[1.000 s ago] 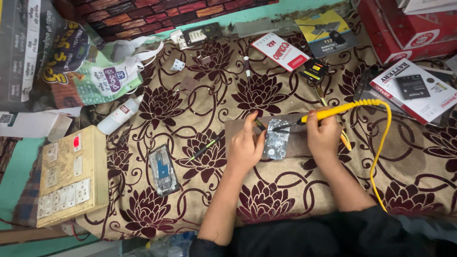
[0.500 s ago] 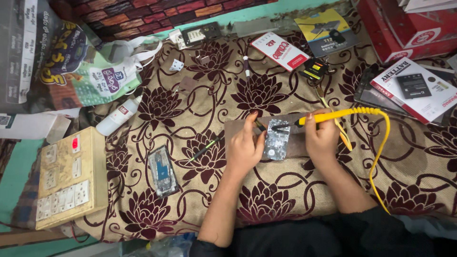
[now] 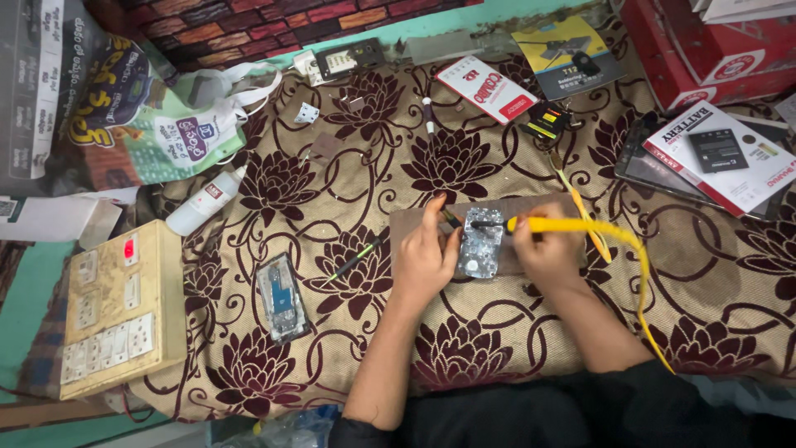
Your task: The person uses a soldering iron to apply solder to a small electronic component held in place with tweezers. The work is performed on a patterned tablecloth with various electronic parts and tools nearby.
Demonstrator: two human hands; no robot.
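Observation:
My right hand (image 3: 543, 253) grips a yellow-handled soldering iron (image 3: 543, 224) whose dark tip points left over a small silvery phone part (image 3: 481, 243). That part lies on a brown board (image 3: 539, 207) on the flowered cloth. My left hand (image 3: 424, 253) rests on the part's left edge and pinches a thin dark tool (image 3: 450, 218) at its upper corner. The iron's yellow cord (image 3: 643, 282) curves off to the right and down.
An opened phone (image 3: 282, 297) and a green-handled screwdriver (image 3: 352, 260) lie left of my hands. A beige switch board (image 3: 112, 309) sits far left, a white bottle (image 3: 203, 203) above it. Boxes and packets (image 3: 721, 149) crowd the top and right edges.
Both hands stay at the phone part. The iron's tip has shifted slightly over the part; little else differs.

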